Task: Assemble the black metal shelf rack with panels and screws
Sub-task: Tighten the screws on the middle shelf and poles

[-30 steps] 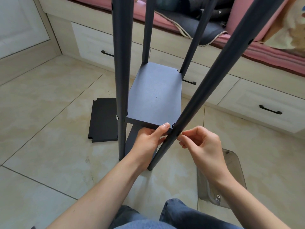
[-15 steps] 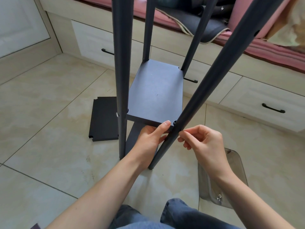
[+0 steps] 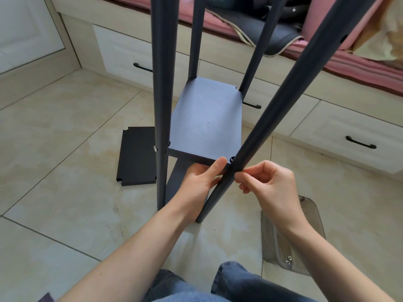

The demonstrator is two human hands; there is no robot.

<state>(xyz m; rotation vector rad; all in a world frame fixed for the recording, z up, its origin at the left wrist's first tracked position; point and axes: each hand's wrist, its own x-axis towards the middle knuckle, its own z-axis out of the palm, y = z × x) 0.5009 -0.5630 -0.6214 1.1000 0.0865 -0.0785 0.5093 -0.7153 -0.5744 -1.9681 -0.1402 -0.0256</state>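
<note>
The black shelf rack stands on the tiled floor with several upright poles. A dark shelf panel [image 3: 207, 125] sits between them above the floor. My left hand [image 3: 200, 182] grips the panel's near edge from below, thumb on top beside the near right pole [image 3: 272, 118]. My right hand [image 3: 268, 184] pinches something small against that pole at the panel's corner; the item is hidden by my fingertips. A screw head [image 3: 155, 148] shows on the near left pole [image 3: 162, 105]. Another loose black panel [image 3: 136, 155] lies flat on the floor to the left.
A clear plastic bag [image 3: 305, 247] with small metal fittings lies on the floor at the right. A bed base with drawers [image 3: 349, 131] and black handles runs along the back. My knees in jeans [image 3: 229, 284] are at the bottom.
The view has shifted slightly. My right hand's fingertips moved a little along the near right pole at the panel's corner. My left hand keeps its hold on the panel edge.
</note>
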